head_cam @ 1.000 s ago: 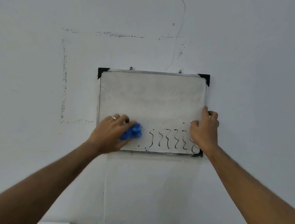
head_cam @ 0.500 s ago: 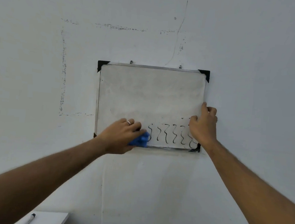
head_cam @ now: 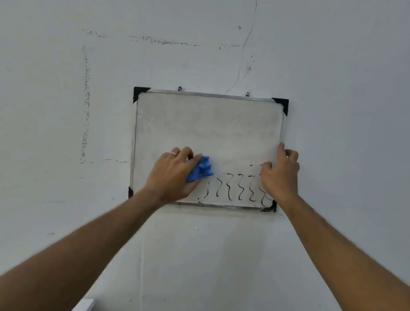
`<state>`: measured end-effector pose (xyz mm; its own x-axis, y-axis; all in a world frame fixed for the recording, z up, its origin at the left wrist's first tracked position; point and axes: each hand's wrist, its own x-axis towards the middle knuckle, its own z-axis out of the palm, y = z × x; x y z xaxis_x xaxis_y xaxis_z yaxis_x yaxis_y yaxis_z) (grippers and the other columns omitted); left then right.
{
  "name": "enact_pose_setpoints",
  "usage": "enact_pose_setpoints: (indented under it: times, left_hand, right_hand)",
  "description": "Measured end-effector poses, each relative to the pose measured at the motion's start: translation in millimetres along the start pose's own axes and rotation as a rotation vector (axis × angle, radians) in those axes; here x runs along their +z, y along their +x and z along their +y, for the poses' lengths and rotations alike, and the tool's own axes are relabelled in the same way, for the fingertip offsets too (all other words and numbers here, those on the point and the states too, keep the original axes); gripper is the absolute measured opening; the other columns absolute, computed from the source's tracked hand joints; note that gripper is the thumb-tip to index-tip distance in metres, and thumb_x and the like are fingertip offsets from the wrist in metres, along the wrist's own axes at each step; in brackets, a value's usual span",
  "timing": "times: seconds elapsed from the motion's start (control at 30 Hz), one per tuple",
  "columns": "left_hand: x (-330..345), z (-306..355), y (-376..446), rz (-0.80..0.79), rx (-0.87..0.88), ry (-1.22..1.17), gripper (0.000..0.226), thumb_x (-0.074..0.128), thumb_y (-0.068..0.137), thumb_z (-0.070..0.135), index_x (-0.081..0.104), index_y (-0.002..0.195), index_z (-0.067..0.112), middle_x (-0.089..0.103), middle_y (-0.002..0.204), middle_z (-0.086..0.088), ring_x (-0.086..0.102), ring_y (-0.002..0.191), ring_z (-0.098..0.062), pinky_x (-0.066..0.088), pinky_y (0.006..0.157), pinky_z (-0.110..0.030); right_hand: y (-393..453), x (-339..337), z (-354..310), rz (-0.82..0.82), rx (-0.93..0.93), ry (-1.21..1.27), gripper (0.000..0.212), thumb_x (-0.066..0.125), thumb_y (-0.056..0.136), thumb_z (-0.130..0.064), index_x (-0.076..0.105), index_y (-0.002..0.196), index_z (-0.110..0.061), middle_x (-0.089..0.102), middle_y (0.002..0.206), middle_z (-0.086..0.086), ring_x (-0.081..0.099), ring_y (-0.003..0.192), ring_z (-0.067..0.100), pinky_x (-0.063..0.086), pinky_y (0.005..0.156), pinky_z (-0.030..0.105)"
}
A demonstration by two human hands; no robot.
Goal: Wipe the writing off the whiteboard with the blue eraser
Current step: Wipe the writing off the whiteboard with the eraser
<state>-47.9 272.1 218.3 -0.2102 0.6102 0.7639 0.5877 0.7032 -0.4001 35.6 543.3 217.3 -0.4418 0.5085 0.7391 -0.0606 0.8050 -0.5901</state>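
Observation:
A small whiteboard [head_cam: 208, 128] with a metal frame and black corner caps hangs on the wall. Black wavy writing [head_cam: 235, 188] runs along its lower right part. My left hand [head_cam: 173, 175] presses a crumpled blue eraser [head_cam: 201, 169] against the board, just left of and slightly above the writing. My right hand [head_cam: 279, 173] lies against the board's right edge, thumb on the surface, fingers curled over the frame, covering the last strokes. The upper and left areas of the board are smudged grey with no strokes.
The wall [head_cam: 54, 119] around the board is pale, with dotted glue marks left of and above the board and a thin crack running up from the top edge. A white surface corner [head_cam: 81, 309] shows at the bottom.
My left hand with the blue eraser has moved right along the bottom row, then up a little. Strokes at the left end of the writing are gone. My right hand has stayed put.

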Motion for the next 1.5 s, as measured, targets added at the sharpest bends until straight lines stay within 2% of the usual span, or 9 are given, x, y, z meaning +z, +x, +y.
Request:
enact_pose_setpoints:
  times: [0.13,0.3,0.47,0.6,0.77,0.93,1.1,1.3,1.5]
  left_hand:
    - [20.6,19.6,-15.6,-0.170,0.342,0.075,0.062,0.065,0.079,0.045,0.053,0.135,0.024,0.056,0.110,-0.003,0.057,0.087,-0.026,0.050,0.073,-0.040]
    - [8.0,14.3,3.5,-0.002,0.029,0.012,0.057,0.062,0.084,0.046,0.055,0.135,0.020,0.058,0.109,-0.005,0.058,0.086,-0.029,0.049,0.070,-0.040]
    - [20.8,21.8,-3.9,-0.098,0.339,0.114,0.061,0.067,0.077,0.043,0.057,0.133,0.021,0.058,0.107,-0.004,0.058,0.083,-0.027,0.050,0.069,-0.040]
    - [4.9,19.4,18.7,0.029,0.013,-0.005,0.056,0.063,0.083,0.045,0.058,0.132,0.019,0.059,0.108,-0.007,0.059,0.084,-0.031,0.049,0.069,-0.041]
    - [24.0,32.4,5.0,-0.111,0.398,0.086,0.058,0.067,0.078,0.045,0.059,0.131,0.022,0.058,0.106,-0.003,0.058,0.082,-0.025,0.048,0.068,-0.037]
    - [14.0,40.4,17.5,0.043,0.067,-0.008,0.053,0.062,0.083,0.044,0.058,0.130,0.020,0.059,0.105,-0.005,0.058,0.083,-0.030,0.046,0.069,-0.039]
    - [34.4,58.8,-1.3,-0.047,0.206,-0.025,0.054,0.062,0.082,0.047,0.057,0.131,0.023,0.058,0.106,-0.001,0.057,0.085,-0.024,0.048,0.071,-0.036]
    - [28.4,97.5,-3.2,0.111,-0.471,-0.588,0.063,0.069,0.083,0.054,0.049,0.132,0.020,0.051,0.122,0.004,0.052,0.104,-0.016,0.048,0.081,-0.030]
    - [6.6,134.8,12.7,0.230,-0.485,-1.026,0.074,0.081,0.077,0.027,0.041,0.138,0.015,0.045,0.132,0.002,0.050,0.120,-0.014,0.049,0.095,-0.026]
  right_hand:
    - [0.0,-2.0,1.3,-0.004,-0.011,0.001,0.063,0.044,0.097,-0.018,0.021,0.156,-0.015,0.028,0.145,0.006,0.033,0.130,0.030,0.041,0.087,0.036]
    - [-0.9,-1.4,2.5,-0.011,-0.012,0.012,0.064,0.044,0.096,-0.019,0.021,0.156,-0.016,0.027,0.145,0.005,0.032,0.130,0.030,0.042,0.090,0.038]
    - [-0.5,-2.1,2.8,-0.012,-0.018,0.016,0.064,0.045,0.097,-0.020,0.021,0.156,-0.015,0.027,0.146,0.006,0.033,0.130,0.030,0.042,0.090,0.036]
    - [-1.2,-1.4,4.0,-0.013,-0.026,0.018,0.064,0.046,0.097,-0.019,0.022,0.156,-0.015,0.028,0.146,0.007,0.034,0.129,0.030,0.041,0.087,0.034]
    - [-0.3,-5.5,6.4,-0.037,-0.039,0.014,0.064,0.046,0.097,-0.021,0.021,0.156,-0.016,0.028,0.145,0.006,0.038,0.128,0.029,0.043,0.088,0.034]
    - [-1.5,-6.0,7.4,-0.049,-0.025,0.034,0.065,0.049,0.098,-0.023,0.020,0.156,-0.018,0.028,0.146,0.007,0.037,0.129,0.029,0.042,0.088,0.033]
    - [-10.4,-9.4,5.0,0.010,-0.020,-0.049,0.057,0.051,0.095,-0.026,0.032,0.148,-0.017,0.034,0.140,0.008,0.040,0.123,0.029,0.046,0.093,0.044]
    - [-38.5,-14.2,-14.3,-0.087,-0.183,0.011,0.032,0.057,0.091,-0.052,0.060,0.079,-0.022,0.064,0.070,-0.008,0.062,0.065,0.012,0.053,0.061,0.034]
    - [-61.0,-5.7,-40.6,-0.355,0.046,0.300,0.053,0.072,0.081,-0.058,0.054,0.109,-0.016,0.064,0.091,-0.007,0.063,0.077,0.006,0.048,0.060,0.021]
